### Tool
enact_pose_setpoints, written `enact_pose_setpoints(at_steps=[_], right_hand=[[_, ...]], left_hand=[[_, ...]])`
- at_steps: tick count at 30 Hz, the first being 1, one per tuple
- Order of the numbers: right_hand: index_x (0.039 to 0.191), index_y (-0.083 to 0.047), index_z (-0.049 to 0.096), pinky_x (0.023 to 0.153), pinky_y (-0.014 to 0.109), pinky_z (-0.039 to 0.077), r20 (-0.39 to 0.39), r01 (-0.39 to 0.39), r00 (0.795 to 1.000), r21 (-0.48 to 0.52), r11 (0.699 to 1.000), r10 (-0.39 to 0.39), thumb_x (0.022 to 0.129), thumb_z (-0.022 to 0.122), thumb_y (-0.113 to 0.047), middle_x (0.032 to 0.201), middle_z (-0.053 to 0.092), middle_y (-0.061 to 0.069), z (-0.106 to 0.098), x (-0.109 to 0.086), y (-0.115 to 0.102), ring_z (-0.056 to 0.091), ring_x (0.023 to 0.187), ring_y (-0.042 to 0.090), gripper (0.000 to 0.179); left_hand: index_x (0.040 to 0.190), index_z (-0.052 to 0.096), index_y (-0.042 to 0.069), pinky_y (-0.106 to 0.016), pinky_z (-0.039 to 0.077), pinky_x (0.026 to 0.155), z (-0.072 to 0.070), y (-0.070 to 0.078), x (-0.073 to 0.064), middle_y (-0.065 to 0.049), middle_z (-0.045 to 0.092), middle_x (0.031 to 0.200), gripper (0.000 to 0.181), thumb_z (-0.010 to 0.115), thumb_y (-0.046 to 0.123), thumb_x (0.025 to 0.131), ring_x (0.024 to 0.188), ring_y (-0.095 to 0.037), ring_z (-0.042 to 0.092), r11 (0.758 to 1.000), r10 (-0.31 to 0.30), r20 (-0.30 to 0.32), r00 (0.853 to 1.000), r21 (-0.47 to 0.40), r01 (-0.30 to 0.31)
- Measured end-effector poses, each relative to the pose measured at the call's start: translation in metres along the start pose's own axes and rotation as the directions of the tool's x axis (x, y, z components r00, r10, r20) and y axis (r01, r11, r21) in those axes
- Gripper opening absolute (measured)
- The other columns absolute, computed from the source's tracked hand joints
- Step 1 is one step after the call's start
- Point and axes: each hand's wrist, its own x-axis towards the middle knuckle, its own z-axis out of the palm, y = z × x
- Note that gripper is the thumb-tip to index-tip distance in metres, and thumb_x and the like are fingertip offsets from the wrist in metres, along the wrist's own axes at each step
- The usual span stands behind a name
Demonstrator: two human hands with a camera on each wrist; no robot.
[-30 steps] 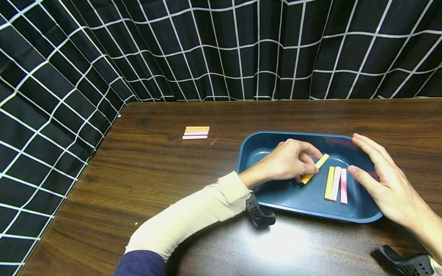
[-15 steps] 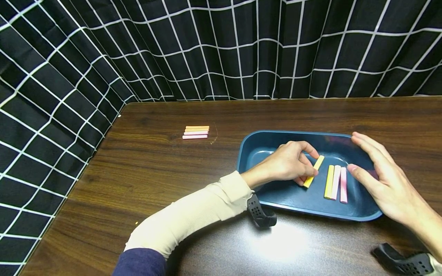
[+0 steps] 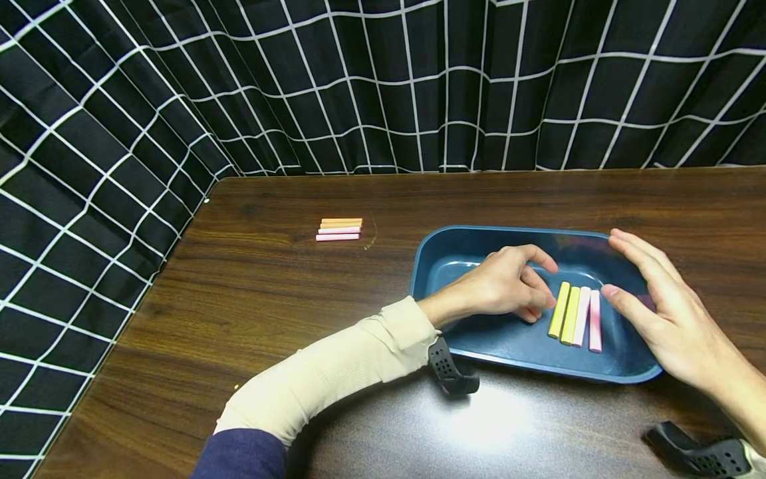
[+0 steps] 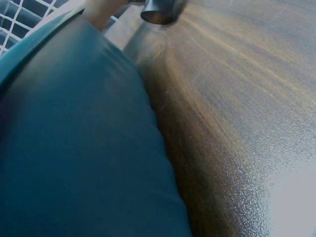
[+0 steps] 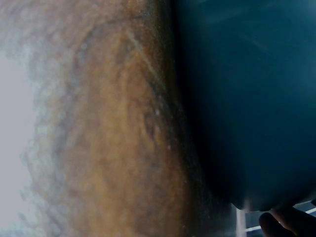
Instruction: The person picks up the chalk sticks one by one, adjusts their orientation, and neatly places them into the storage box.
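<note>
A dark blue plastic tray [image 3: 509,364] stands on the table at the right of the head view. Two yellow chalk sticks [image 3: 559,310] and two pink chalk sticks [image 3: 595,322] lie side by side in it, nearly parallel. My left hand [image 3: 509,279] hovers inside the tray, loosely bent, its fingertips right at the leftmost yellow stick and nothing held. At the tray's right end, my right hand [image 3: 673,313] is spread over the rim, thumb inside near the pink sticks. Both wrist views show mostly the tray's outer wall [image 4: 89,133]; the chalk is hidden there.
A small row of orange and pink chalk sticks [image 3: 339,229] lies on the wooden table [image 3: 197,299], left of the tray. Black cloth with white grid lines [image 3: 383,86] hangs behind and at the left. A black strap [image 3: 451,372] is on my left wrist.
My left hand turned the yellow chalk stick more upright, laid it beside the other yellow one and let it go. My right hand has stayed in place.
</note>
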Motion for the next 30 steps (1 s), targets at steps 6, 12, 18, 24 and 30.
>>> enact_pose_setpoints(at_steps=[6,12,18,24,30], right_hand=[[0.153,-0.009,0.034,0.109,0.004,0.008,-0.020,0.035,0.999,0.008,0.999,-0.035,0.095,0.058,-0.002,0.162,0.027,0.006,0.000,0.000,0.002,0.018,0.141,-0.014,0.063],[0.153,-0.011,0.035,0.107,0.002,0.009,-0.020,0.040,0.999,0.012,0.999,-0.040,0.095,0.058,-0.003,0.162,0.029,0.008,0.001,0.001,0.002,0.020,0.139,-0.016,0.063],[0.154,-0.014,0.033,0.111,0.007,0.007,-0.008,0.017,1.000,0.009,1.000,-0.017,0.096,0.058,-0.006,0.161,0.027,0.013,0.000,0.001,0.003,0.019,0.145,-0.007,0.064],[0.156,-0.014,0.030,0.120,0.020,0.004,0.001,-0.003,1.000,-0.005,1.000,0.003,0.097,0.056,-0.008,0.162,0.025,0.014,0.000,-0.001,0.002,0.017,0.150,0.004,0.065],[0.156,-0.013,0.031,0.119,0.017,0.005,-0.001,0.002,1.000,-0.007,1.000,-0.002,0.097,0.057,-0.007,0.162,0.026,0.014,0.001,0.000,0.002,0.017,0.149,0.001,0.065]], left_hand=[[0.123,0.058,0.004,-0.025,0.059,0.062,-0.002,0.001,-0.003,-0.010,0.073,0.085,0.035,0.068,-0.001,0.090,0.059,-0.012,0.065,0.993,0.040,0.010,0.999,0.106,-0.041],[0.124,0.061,0.008,-0.014,0.052,0.058,-0.009,0.002,-0.011,0.001,0.072,0.086,0.033,0.069,0.008,0.092,0.061,-0.006,0.065,0.923,0.158,0.015,0.987,0.354,-0.153],[0.125,0.063,0.011,-0.008,0.047,0.066,-0.022,0.008,-0.023,0.002,0.071,0.096,0.033,0.069,0.013,0.093,0.072,0.001,0.064,0.830,0.252,0.032,0.967,0.507,-0.233],[0.127,0.063,0.010,-0.007,0.048,0.072,-0.032,0.014,-0.038,0.001,0.071,0.101,0.033,0.067,0.012,0.094,0.081,-0.002,0.066,0.796,0.288,0.052,0.956,0.542,-0.269],[0.123,0.065,0.009,-0.010,0.047,0.069,-0.044,0.015,-0.050,-0.001,0.073,0.102,0.030,0.068,0.012,0.093,0.079,-0.004,0.064,0.788,0.323,0.017,0.946,0.549,-0.278]])
